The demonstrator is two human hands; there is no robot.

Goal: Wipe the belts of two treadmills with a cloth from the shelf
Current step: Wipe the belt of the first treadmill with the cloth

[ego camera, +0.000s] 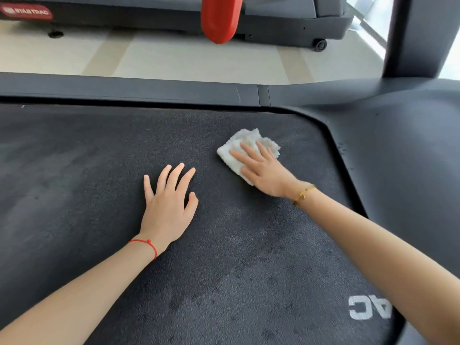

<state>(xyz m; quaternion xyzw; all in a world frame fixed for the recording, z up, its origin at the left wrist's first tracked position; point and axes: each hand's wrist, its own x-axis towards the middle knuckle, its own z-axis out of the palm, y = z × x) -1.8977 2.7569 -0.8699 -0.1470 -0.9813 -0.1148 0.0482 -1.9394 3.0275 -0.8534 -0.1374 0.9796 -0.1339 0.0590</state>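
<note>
A dark textured treadmill belt (99, 183) fills most of the view, with white letters near the lower right. A white folded cloth (246, 139) lies on the belt toward its far right end. My right hand (261, 168) presses flat on the cloth with straight, spread fingers. My left hand (169, 197) rests flat on the bare belt to the left of the cloth, fingers spread, holding nothing. A second treadmill (273, 23) stands across the floor at the top.
The treadmill's grey side rail (124, 89) runs along the far edge of the belt. Its motor cover (398, 145) and an upright post (418, 33) rise at the right. A red handle end (220, 18) hangs at top centre over pale floor tiles (174, 56).
</note>
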